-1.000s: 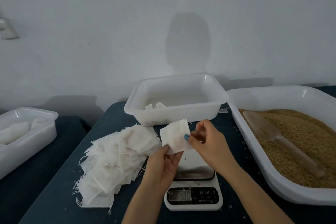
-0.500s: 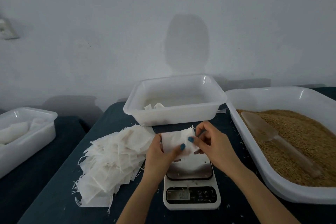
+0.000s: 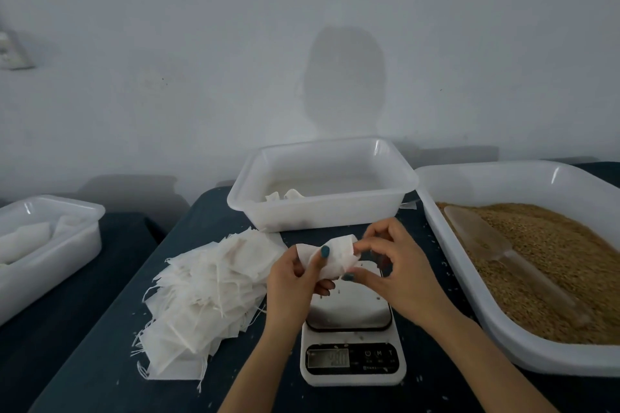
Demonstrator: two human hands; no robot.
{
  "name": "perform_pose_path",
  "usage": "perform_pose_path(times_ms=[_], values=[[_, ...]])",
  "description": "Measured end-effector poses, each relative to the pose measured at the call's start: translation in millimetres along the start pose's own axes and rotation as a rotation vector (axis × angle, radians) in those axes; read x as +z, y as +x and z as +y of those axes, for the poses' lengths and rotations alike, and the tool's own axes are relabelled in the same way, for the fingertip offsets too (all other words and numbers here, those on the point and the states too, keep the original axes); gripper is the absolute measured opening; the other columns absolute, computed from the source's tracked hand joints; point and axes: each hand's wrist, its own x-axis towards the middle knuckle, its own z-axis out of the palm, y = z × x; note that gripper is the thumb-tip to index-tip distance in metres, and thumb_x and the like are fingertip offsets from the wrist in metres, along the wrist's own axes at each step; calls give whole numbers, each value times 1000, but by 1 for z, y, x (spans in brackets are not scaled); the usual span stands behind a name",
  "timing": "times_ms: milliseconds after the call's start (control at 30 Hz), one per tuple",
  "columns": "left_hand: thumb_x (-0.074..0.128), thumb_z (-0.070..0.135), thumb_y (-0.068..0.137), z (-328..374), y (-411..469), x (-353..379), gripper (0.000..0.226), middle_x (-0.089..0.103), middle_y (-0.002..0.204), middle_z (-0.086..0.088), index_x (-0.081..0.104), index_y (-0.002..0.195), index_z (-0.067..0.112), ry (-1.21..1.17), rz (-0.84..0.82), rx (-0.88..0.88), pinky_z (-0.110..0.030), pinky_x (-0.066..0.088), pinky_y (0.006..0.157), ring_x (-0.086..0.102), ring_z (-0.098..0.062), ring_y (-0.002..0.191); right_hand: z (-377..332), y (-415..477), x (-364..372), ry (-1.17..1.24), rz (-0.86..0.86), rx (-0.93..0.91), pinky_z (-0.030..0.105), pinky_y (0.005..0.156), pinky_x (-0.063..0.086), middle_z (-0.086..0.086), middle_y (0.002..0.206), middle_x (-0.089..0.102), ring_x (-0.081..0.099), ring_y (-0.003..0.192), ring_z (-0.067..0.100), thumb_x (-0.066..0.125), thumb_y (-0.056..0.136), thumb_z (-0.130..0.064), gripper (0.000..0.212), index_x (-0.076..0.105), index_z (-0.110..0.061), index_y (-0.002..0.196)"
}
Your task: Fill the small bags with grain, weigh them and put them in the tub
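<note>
Both hands hold one small white bag above the digital scale. My left hand grips the bag's left side with the thumb across its front. My right hand pinches the bag's right edge between thumb and fingertips. A heap of empty white bags lies to the left on the dark table. The white tub stands behind, with a few bags in it. At the right, a large white tray holds brown grain and a clear scoop.
Another white tub with white bags stands on a second dark surface at the far left. A gap separates the two surfaces. Loose grains lie scattered on the scale and table. A pale wall rises close behind the tubs.
The bag has come down from above the scale towards it and is now crumpled. My right hand has shifted to pinch its right edge.
</note>
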Motion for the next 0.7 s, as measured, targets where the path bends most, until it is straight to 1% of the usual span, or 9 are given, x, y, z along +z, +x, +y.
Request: perform_pose_path(times_ms=[133, 200, 267, 333, 400, 467, 533, 600, 700], values=[[59, 47, 85, 2, 1, 1, 39, 73, 69, -7, 61, 96, 10, 1, -51, 25, -23, 54, 50, 71, -20, 59, -5, 1, -1, -4, 70, -94, 12, 70, 46, -19, 92, 60, 57, 88, 0, 71, 80, -37, 13, 71, -26, 88], [53, 52, 87, 2, 1, 1, 37, 74, 83, 0, 58, 102, 19, 28, -26, 75, -22, 56, 59, 73, -15, 75, -5, 3, -2, -9, 68, -83, 13, 67, 44, -18, 84, 59, 56, 79, 0, 68, 85, -36, 10, 67, -26, 88], [48, 62, 84, 3, 3, -4, 45, 66, 108, 14, 52, 116, 30, 145, -6, 166, -19, 53, 79, 65, -5, 102, -4, 4, -1, -17, 65, -98, 12, 68, 43, -19, 82, 56, 55, 78, 0, 68, 87, -30, 6, 67, -26, 92], [48, 65, 87, 4, 6, -10, 59, 53, 129, 21, 44, 135, 31, 301, -120, 279, -18, 42, 98, 51, -1, 122, -4, 4, -1, -40, 53, -120, 8, 71, 41, -21, 87, 54, 54, 82, -5, 68, 88, -24, 11, 69, -24, 100], [58, 57, 84, 7, 9, -13, 69, 49, 138, 23, 34, 144, 33, 400, -332, 324, -21, 36, 106, 43, 0, 132, -5, 5, -2, -79, 13, -153, 6, 71, 38, -23, 88, 51, 51, 82, -9, 67, 89, -22, 14, 70, -24, 103], [69, 50, 78, 9, 11, -12, 79, 51, 137, 23, 31, 146, 35, 418, -487, 290, -27, 37, 108, 45, -2, 132, -9, 4, -4, -122, -32, -197, 5, 71, 36, -27, 87, 48, 47, 81, -11, 67, 89, -23, 15, 70, -28, 103], [75, 48, 74, 12, 12, -12, 76, 57, 126, 26, 37, 139, 40, 451, -517, 268, -27, 44, 102, 54, 0, 121, -13, 4, -5, -143, -46, -250, 4, 71, 37, -29, 84, 46, 45, 81, -9, 68, 88, -21, 17, 71, -31, 101], [75, 44, 73, 14, 13, -11, 54, 63, 107, 25, 49, 120, 46, 498, -490, 265, -26, 51, 87, 62, 1, 101, -18, 3, -8, -144, -58, -267, 5, 71, 37, -27, 84, 49, 45, 84, -6, 70, 86, -17, 21, 73, -32, 100], [71, 37, 76, 14, 14, -10, 28, 66, 88, 16, 56, 99, 37, 515, -473, 253, -34, 53, 77, 63, -6, 82, -23, 3, -13, -181, -93, -291, 8, 71, 37, -20, 84, 61, 47, 87, -2, 71, 86, -19, 19, 75, -33, 99]])
